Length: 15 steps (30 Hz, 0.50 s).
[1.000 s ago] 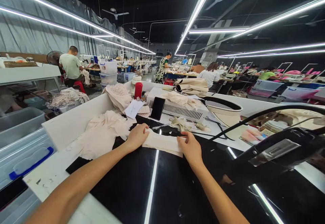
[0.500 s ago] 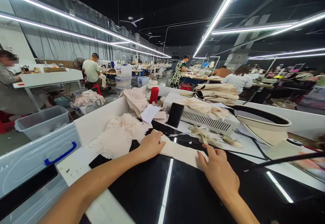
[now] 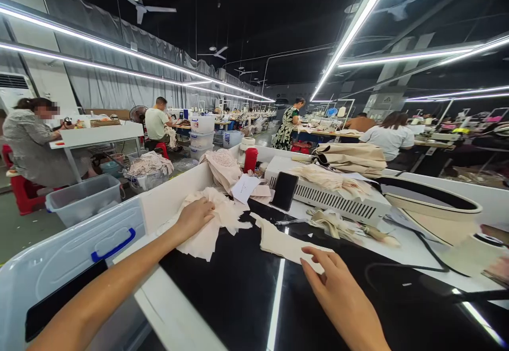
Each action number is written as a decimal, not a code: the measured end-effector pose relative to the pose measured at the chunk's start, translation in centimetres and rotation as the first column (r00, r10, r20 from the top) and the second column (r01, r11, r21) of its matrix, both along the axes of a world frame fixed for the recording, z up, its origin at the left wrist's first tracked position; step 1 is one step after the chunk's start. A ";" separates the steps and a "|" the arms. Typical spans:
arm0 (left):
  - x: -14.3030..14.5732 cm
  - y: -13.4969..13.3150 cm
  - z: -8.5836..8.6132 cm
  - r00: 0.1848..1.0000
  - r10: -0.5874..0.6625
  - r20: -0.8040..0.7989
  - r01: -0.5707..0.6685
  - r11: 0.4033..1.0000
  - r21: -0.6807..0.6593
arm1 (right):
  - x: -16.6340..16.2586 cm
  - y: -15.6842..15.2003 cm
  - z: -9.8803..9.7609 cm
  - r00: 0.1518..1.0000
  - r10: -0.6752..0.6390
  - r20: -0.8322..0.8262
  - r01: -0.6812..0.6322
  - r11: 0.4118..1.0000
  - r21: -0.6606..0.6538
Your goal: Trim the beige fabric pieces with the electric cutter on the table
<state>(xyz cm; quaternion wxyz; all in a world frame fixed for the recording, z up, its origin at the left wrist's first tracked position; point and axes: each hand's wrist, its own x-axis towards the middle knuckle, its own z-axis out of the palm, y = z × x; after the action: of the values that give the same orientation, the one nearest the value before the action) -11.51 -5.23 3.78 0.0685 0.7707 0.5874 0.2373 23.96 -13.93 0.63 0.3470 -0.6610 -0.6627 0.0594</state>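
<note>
My left hand (image 3: 194, 217) is on a loose pile of thin cream fabric pieces (image 3: 210, 237) at the left, its fingers bent and close together on the cloth. The thumb side is partly hidden. On the glossy black tabletop (image 3: 230, 292) lies a flat cream fabric strip (image 3: 278, 242), its layers stacked. At the strip's right end hovers or rests my right hand (image 3: 334, 277), thumb and fingers apart and not closed round it. A pen (image 3: 292, 222) lies just behind the strip.
Behind stand a dark phone (image 3: 284, 191), a red bottle (image 3: 250, 160) and a white vented box (image 3: 326, 194) bearing fabric. Fabric scraps (image 3: 334, 224) and a cream round-rimmed piece (image 3: 433, 197) lie right. A lidded plastic bin (image 3: 91, 224) adjoins the left edge. Co-workers sit and stand beyond.
My left hand has left the strip and moved left onto the fabric pile. My right hand stays by the strip's right end. The view has shifted slightly.
</note>
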 end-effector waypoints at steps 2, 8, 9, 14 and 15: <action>0.3 0.4 -0.2 0.999 -0.001 0.037 0.001 1.000 -0.003 | -0.6 -0.8 0.0 1.000 0.025 -0.009 -0.025 1.000 0.017; 1.4 -0.3 1.8 0.962 -0.057 0.267 0.067 0.997 -0.027 | -2.6 -2.6 0.3 0.972 0.199 -0.122 -0.194 0.980 0.052; 1.8 -0.8 2.4 0.945 -0.071 0.319 0.090 0.995 -0.047 | -3.1 -2.8 0.4 0.963 0.222 -0.153 -0.216 0.975 0.056; 4.6 -4.4 4.5 0.810 -0.100 0.578 0.318 0.903 -0.289 | -5.9 -4.2 1.1 0.873 0.243 -0.423 -0.260 0.966 0.018; 5.3 -5.3 4.6 0.778 -0.087 0.622 0.373 0.861 -0.345 | -6.4 -4.6 1.3 0.843 0.233 -0.485 -0.279 0.960 -0.022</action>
<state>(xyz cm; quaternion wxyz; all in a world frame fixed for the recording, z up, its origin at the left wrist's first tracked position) -6.18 -10.50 8.41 0.4520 0.6893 0.4737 0.3101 17.58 -18.51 1.96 0.4578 -0.5466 -0.6354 0.2966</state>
